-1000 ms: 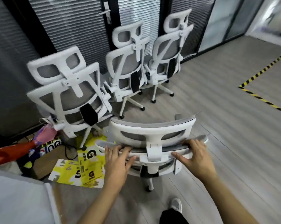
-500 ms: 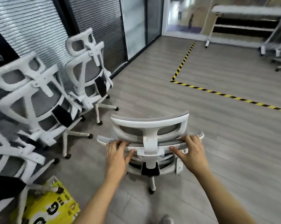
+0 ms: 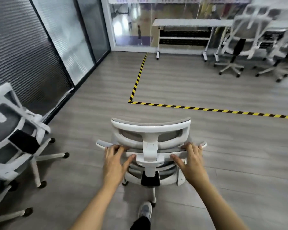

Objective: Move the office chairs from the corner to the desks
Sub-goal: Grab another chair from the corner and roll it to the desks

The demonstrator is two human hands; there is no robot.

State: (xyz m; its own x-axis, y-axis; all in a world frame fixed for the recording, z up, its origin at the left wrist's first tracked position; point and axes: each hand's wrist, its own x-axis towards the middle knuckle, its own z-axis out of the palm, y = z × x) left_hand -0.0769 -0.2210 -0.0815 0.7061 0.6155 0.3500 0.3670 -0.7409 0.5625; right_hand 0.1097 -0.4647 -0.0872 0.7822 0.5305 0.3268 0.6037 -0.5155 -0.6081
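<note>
Left hand (image 3: pixel 116 161) and right hand (image 3: pixel 192 163) grasp the backrest of a white-framed grey mesh office chair (image 3: pixel 150 128), mid-floor, well short of the far white desk (image 3: pixel 189 22); another corner chair (image 3: pixel 15 143) waits near left.

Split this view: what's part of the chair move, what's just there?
Job:
pushed chair, gripped by left hand and right hand
corner chair, not yet moved
desk
chair at desk

Just there:
floor tape
blinds

Both forearms (image 3: pixel 93 206) are bare; one leg wears dark trousers (image 3: pixel 140 224) and a grey sneaker (image 3: pixel 145 211).
</note>
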